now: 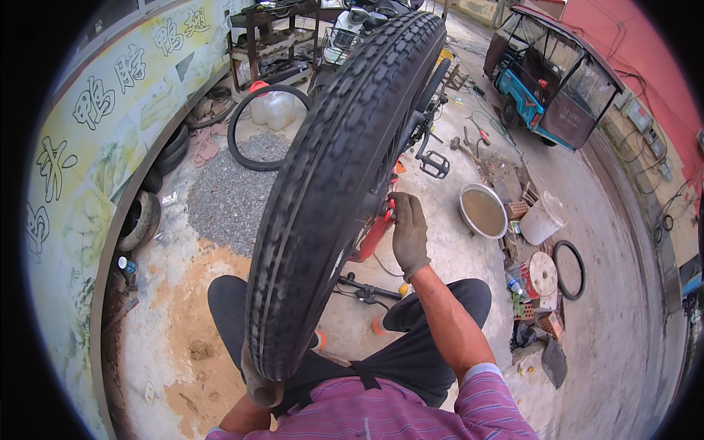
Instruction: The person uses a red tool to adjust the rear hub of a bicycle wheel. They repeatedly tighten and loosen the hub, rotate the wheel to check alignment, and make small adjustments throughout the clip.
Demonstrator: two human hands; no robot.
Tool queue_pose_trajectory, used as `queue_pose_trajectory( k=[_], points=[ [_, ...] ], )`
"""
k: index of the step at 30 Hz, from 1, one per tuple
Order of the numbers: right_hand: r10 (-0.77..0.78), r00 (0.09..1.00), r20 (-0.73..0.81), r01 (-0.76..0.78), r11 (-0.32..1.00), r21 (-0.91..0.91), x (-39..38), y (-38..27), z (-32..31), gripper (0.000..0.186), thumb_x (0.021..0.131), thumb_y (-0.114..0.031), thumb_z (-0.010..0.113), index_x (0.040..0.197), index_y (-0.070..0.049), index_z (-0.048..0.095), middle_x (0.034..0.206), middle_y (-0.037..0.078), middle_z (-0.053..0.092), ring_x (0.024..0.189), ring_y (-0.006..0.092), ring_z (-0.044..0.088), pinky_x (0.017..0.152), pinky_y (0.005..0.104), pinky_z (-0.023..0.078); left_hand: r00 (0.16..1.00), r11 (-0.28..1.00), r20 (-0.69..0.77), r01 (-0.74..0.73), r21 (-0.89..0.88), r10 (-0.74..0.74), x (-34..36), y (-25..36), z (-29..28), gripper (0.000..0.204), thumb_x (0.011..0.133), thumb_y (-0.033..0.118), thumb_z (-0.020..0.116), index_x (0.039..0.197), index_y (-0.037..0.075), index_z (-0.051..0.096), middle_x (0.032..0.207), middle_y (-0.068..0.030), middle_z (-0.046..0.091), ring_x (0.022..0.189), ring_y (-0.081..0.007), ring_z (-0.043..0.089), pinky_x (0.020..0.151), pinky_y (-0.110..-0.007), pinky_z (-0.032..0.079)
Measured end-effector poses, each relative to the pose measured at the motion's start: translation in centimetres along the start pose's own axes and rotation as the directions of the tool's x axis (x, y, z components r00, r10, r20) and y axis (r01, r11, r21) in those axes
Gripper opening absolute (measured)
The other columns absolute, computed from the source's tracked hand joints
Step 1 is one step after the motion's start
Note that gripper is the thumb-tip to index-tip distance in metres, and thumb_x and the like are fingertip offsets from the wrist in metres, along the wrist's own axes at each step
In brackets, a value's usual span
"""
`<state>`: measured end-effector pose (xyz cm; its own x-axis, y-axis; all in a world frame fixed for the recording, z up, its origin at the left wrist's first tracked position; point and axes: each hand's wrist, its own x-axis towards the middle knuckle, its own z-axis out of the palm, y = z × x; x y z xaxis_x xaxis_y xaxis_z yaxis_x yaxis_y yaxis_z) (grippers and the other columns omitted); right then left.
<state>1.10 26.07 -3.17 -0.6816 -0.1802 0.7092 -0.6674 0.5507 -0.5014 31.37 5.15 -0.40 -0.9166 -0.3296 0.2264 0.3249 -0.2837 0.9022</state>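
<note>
A bicycle stands upside down before me, its handlebar (364, 291) down by the ground between my legs. Its black knobbly tyre (330, 172) rises upright and fills the middle, hiding much of the wheel. My right hand (411, 233), in a brownish work glove, is closed with its fingertips at the red fork (376, 236) near the wheel's hub. My left hand (261, 383), also gloved, is at the tyre's near end, against its left side. Its fingers are hidden by the tyre. A pedal (434, 164) shows beyond the wheel.
On the left lie a loose tyre (242, 156), plastic jugs (273, 110), gravel (220, 191) and tyres (141, 220) along the wall. At right are a basin of murky water (484, 211), a white bucket (543, 218), bricks (523, 312) and a parked blue three-wheeler (521, 95).
</note>
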Motion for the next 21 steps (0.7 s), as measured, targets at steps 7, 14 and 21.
queue_pose_trajectory(
  k=[7,14,21],
  points=[
    [0.455,0.879,0.143,-0.47,0.774,0.424,0.4,-3.5,-2.1,0.038,0.107,-0.03,0.053,0.131,-0.002,0.059,0.114,0.019,0.068,0.105,0.0265,0.066,0.094,0.0382,0.051,0.976,0.896,0.195,-0.17,0.41,0.096,0.1,1.4,0.5,0.106,0.083,0.069,0.074,0.153,-0.002,0.039,0.146,-0.0179,0.051,0.138,-0.0286,0.05,0.115,-0.042,0.041],
    [0.39,0.908,0.155,-0.417,0.804,0.423,0.4,-4.2,-3.0,0.045,0.108,-0.039,0.051,0.134,-0.002,0.059,0.117,0.019,0.068,0.108,0.0267,0.066,0.097,0.0372,0.049,0.986,0.821,0.141,-0.005,0.571,-0.092,0.4,-0.2,1.0,0.079,0.084,0.039,0.082,0.144,-0.002,0.05,0.138,-0.0159,0.057,0.128,-0.0279,0.057,0.106,-0.042,0.047],
    [0.402,0.9,0.168,-0.434,0.798,0.418,0.2,-4.1,-2.8,0.049,0.108,-0.042,0.05,0.136,-0.002,0.058,0.118,0.019,0.068,0.108,0.0265,0.065,0.098,0.0368,0.048,0.958,0.715,0.283,-0.231,0.659,0.049,1.3,-2.4,0.0,0.068,0.079,0.008,0.082,0.14,0.001,0.054,0.132,-0.0177,0.062,0.124,-0.0315,0.061,0.103,-0.044,0.049]
  ],
)
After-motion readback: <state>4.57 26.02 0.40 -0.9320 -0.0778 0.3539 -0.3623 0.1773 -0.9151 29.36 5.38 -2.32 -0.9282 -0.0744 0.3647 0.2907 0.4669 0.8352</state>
